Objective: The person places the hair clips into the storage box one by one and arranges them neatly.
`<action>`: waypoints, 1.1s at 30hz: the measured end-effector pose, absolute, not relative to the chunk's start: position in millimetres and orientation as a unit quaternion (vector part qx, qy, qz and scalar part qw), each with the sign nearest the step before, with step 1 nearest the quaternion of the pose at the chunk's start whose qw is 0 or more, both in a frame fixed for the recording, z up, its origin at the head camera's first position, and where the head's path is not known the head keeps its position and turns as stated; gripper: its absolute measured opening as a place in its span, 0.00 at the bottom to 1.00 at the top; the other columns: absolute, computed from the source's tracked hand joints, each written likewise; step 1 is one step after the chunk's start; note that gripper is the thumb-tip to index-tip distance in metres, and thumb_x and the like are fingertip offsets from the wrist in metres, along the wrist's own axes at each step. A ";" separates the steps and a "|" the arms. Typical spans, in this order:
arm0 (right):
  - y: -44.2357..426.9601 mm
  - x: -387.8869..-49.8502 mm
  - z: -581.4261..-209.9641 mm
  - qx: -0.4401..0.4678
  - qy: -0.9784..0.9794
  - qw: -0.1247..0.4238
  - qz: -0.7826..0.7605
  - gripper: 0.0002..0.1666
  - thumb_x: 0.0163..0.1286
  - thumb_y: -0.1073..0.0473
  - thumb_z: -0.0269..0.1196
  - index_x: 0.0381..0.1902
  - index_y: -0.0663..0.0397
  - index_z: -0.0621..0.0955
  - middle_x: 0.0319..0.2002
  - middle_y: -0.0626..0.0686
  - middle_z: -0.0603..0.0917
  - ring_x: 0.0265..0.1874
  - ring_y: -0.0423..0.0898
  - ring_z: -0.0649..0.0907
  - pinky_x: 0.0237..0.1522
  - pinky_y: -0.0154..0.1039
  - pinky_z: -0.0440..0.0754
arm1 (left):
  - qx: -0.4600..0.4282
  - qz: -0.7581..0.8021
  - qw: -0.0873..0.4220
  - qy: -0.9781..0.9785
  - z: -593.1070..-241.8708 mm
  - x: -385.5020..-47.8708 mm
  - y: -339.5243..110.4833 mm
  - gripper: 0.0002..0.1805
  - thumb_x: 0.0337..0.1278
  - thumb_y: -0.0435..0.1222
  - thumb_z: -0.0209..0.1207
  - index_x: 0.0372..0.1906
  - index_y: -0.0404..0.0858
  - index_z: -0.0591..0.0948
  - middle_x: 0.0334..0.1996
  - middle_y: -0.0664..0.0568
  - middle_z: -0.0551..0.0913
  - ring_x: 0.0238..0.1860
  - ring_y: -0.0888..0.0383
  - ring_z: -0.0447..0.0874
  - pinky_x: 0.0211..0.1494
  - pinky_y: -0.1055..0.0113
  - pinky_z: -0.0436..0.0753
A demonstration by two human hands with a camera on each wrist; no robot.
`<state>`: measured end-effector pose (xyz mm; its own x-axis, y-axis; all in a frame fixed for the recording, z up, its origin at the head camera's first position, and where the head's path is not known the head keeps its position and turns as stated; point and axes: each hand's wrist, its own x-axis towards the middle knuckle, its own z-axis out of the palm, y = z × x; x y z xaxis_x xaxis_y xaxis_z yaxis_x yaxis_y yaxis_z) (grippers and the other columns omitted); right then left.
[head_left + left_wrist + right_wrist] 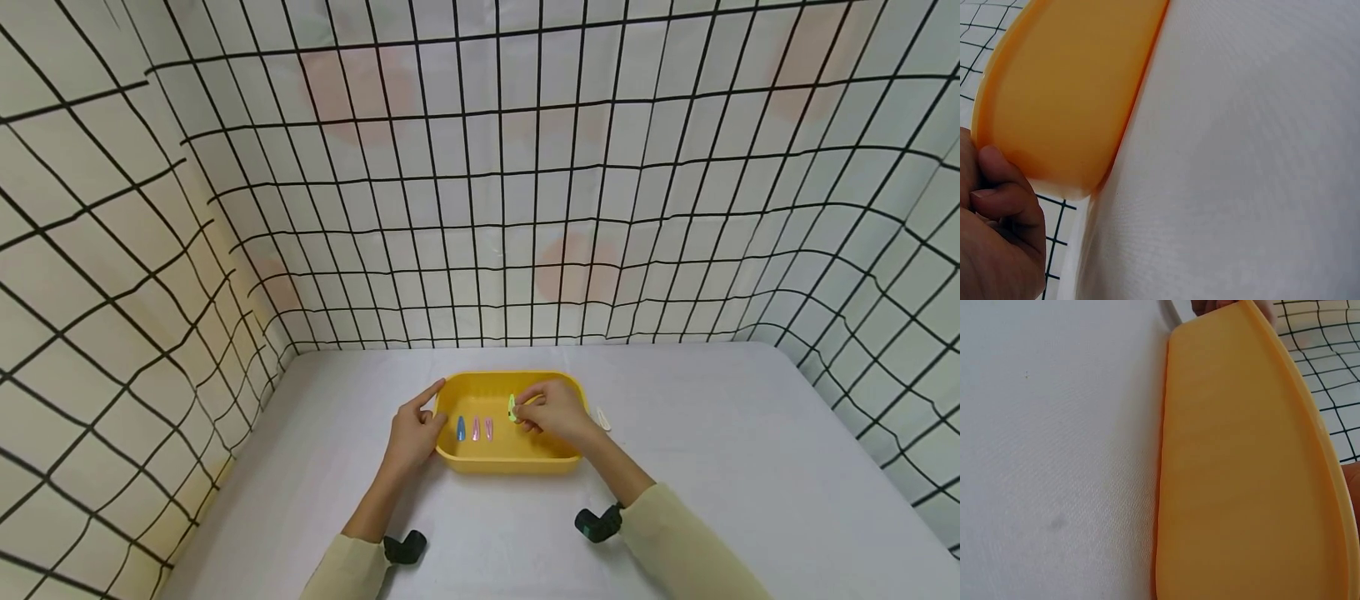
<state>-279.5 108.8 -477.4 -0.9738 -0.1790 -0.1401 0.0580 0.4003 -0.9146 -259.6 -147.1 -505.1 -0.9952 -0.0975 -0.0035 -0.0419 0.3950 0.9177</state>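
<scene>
A yellow tray (507,467) lies on the white table. My left hand (414,433) grips its left end, and the left wrist view shows curled fingers (1013,200) against the tray wall (1066,112). Over the tray's right half, my right hand (553,410) pinches a bright green hair clip (512,407) between thumb and fingers. On the tray floor a blue hair clip (461,428), a pink hair clip (476,428) and another pink hair clip (489,428) lie in a row. In the right wrist view the tray wall (1241,456) hides most of the right hand.
A whitish hair clip (603,418) lies on the table just right of the tray. Black grid netting (480,225) with a pale sheet behind it stands along the back and both sides of the table (720,467).
</scene>
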 end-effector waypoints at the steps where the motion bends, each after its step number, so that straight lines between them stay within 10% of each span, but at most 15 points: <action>1: 107.6 -280.0 -478.1 -0.034 0.832 0.110 -0.543 0.08 0.67 0.63 0.69 0.42 0.63 0.86 0.30 0.58 0.90 0.24 0.49 0.87 0.28 0.38 0.87 | 0.041 -0.547 0.025 -0.835 -505.3 -259.7 -147.3 0.34 0.60 0.32 0.58 0.72 0.57 0.76 0.12 0.56 0.65 0.12 0.59 0.61 0.16 0.73 0.67; 33: 84.7 -276.0 -484.3 -0.015 0.853 0.178 -0.491 0.06 0.65 0.65 0.70 0.36 0.62 0.83 0.24 0.56 0.87 0.15 0.45 0.83 0.23 0.35 0.85 | 0.047 -0.541 0.028 -0.839 -506.9 -260.4 -147.1 0.34 0.60 0.33 0.58 0.72 0.57 0.76 0.13 0.55 0.65 0.13 0.59 0.62 0.17 0.74 0.68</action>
